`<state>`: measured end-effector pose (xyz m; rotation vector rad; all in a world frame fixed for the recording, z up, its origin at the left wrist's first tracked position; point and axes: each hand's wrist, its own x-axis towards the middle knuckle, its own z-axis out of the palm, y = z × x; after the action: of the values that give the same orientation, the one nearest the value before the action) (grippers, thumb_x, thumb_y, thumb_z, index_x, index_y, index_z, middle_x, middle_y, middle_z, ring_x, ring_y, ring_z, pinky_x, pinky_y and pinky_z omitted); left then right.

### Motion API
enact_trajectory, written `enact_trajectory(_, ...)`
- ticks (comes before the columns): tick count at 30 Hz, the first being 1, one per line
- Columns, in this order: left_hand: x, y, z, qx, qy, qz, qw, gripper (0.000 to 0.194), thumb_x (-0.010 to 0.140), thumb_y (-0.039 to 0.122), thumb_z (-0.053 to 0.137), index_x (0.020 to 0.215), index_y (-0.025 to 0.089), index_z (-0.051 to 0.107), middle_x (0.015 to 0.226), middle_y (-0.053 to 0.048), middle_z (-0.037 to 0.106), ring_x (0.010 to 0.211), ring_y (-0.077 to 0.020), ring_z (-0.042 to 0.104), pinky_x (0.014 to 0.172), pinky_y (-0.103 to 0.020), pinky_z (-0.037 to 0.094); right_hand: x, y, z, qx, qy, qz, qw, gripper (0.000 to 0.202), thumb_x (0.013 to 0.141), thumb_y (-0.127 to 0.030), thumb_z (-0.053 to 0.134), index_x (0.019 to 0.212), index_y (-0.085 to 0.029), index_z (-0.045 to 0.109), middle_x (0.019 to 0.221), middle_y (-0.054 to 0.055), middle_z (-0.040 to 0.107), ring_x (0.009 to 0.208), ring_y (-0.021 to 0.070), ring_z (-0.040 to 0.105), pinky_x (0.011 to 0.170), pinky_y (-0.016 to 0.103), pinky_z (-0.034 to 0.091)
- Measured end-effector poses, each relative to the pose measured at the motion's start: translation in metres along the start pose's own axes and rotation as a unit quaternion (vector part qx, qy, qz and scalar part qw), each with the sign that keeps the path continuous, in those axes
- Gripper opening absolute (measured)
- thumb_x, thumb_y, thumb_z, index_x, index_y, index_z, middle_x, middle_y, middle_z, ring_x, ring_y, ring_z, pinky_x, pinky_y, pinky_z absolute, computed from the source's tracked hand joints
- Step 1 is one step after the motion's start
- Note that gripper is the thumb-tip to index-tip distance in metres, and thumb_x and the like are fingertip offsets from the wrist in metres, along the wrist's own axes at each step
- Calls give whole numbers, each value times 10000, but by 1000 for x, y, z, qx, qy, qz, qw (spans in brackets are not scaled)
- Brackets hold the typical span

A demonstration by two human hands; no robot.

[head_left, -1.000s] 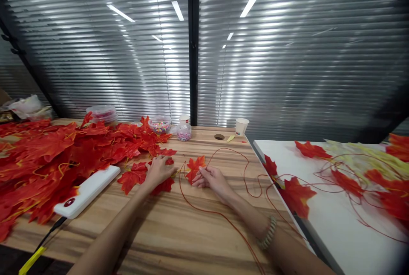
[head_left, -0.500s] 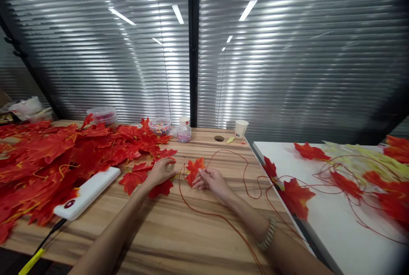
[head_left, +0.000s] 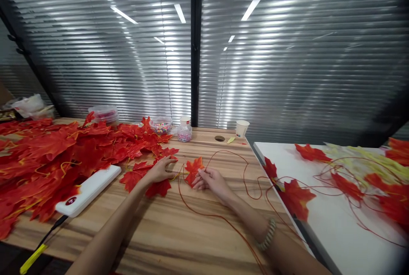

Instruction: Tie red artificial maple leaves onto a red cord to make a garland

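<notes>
Maple leaf point(head_left: 193, 170), orange-red, over wood-grain desk point(head_left: 179, 241), lower right edge pinched between thumb and fingers of right hand point(head_left: 208, 180). Yellow stem point(head_left: 182, 173) toward left hand point(head_left: 161, 170): palm down, fingers loosely curled over red leaves point(head_left: 159, 188), can't tell if gripping. Red cord point(head_left: 209, 215) looped just left of leaf, also trailing right onto white desk point(head_left: 332, 232). Far left, leaf pile point(head_left: 76, 147) beside white power bank point(head_left: 92, 187). At back, bead tub point(head_left: 184, 134), paper cup point(head_left: 242, 128).
</notes>
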<state>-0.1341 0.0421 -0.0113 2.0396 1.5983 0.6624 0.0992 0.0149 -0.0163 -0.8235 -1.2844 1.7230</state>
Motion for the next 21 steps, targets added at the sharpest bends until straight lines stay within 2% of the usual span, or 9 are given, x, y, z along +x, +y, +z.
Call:
enact_trajectory(4,-1,0,-2,-13,-27,2,1000,630,599,402,642,1170,168,516,1294,-124,443,1248,-254,319,1023,-382,263,0,1,0,-2,-4,3,1000,423,683,-532,590,730,-124,490,672,77,653,542,146,623,489,222,438)
enact_trajectory(16,-4,2,-9,87,-104,-6,991,735,702,559,497,1312,176,349,1438,-104,175,1325,-256,78,1064,-400,140,0,2,0,-5,-14,-6,1000,396,701,-507,587,733,-124,488,670,77,653,544,141,622,491,220,434)
enact_trajectory(21,-3,1,-8,121,-112,-5,986,731,720,592,450,1323,196,331,1441,-96,162,1325,-261,59,1058,-413,147,1,2,-1,-11,-17,-7,1000,393,708,-507,580,736,-125,490,674,77,653,538,140,617,494,223,430)
